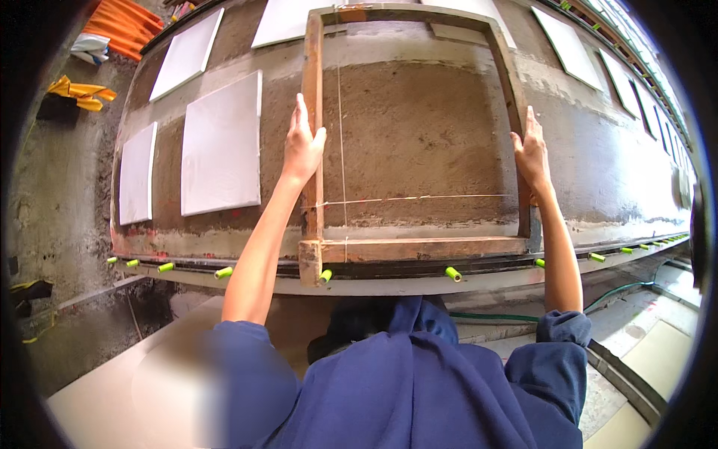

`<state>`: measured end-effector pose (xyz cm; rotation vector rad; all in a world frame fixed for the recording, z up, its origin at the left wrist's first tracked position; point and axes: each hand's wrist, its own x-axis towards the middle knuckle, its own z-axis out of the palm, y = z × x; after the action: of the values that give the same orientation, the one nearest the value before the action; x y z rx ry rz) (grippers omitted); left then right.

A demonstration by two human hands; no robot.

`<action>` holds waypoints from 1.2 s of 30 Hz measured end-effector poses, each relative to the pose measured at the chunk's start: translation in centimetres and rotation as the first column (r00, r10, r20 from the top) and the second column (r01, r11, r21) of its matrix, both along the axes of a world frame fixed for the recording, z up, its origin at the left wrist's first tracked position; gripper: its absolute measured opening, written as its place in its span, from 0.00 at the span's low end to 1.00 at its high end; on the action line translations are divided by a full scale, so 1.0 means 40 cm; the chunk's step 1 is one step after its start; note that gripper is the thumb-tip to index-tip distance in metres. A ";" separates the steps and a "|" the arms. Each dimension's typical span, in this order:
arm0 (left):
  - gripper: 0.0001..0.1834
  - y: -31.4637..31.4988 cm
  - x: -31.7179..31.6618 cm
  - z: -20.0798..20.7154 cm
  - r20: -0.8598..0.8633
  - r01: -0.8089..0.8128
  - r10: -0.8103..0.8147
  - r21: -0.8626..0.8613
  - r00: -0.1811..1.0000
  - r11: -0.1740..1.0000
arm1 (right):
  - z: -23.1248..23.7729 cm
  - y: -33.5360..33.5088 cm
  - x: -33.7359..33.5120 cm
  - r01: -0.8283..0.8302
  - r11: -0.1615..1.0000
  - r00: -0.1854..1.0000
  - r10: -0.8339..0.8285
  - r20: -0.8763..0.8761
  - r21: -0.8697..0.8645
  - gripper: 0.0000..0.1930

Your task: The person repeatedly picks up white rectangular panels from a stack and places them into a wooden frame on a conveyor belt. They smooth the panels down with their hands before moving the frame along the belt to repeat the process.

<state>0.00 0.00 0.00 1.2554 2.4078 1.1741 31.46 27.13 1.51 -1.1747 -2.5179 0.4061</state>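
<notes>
At the far left of the mortar-coated wall, three white tiles sit bedded in the brown mortar, well apart from your hands.

Your left arm rises from the lower edge, bare from the rolled blue sleeve, nearly straight and leaning slightly inward. Your left hand lies flat and open against the left rail of the wooden frame, fingers together and pointing up, thumb spread to the right and touching the rail's edge. It presses rather than grips; nothing is closed inside it.

The wooden frame stands upright against the wall, near its middle, its bottom rail resting just above the wall's lower edge. A thin string runs down inside it beside the left rail, and another crosses level between the two side rails.

Below the frame, yellow-green pegs stick out in a row along the ledge at the wall's lower edge.

Your right arm comes up almost vertical, elbow low. Your right hand is also open, fingers straight and upward, palm against the frame's right rail.
</notes>
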 end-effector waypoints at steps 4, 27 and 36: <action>0.41 0.006 -0.002 -0.002 -0.056 0.010 -0.009 0.025 0.998 1.000 | 0.002 -0.002 0.007 -0.002 0.999 1.000 0.001 0.018 0.054 0.34; 0.47 0.270 0.318 0.262 -0.341 0.355 -0.403 -0.197 0.849 0.914 | 0.201 -0.046 0.114 -0.141 0.984 0.989 0.135 0.062 0.113 0.34; 0.44 0.491 0.758 0.269 -0.088 0.587 -0.605 -0.167 0.792 0.792 | 0.162 0.122 0.590 -0.111 0.988 0.993 0.105 -0.062 -0.103 0.29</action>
<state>30.30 19.62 10.76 1.9056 1.8736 0.7393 55.05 32.01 7.98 -1.0515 -2.5457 0.5993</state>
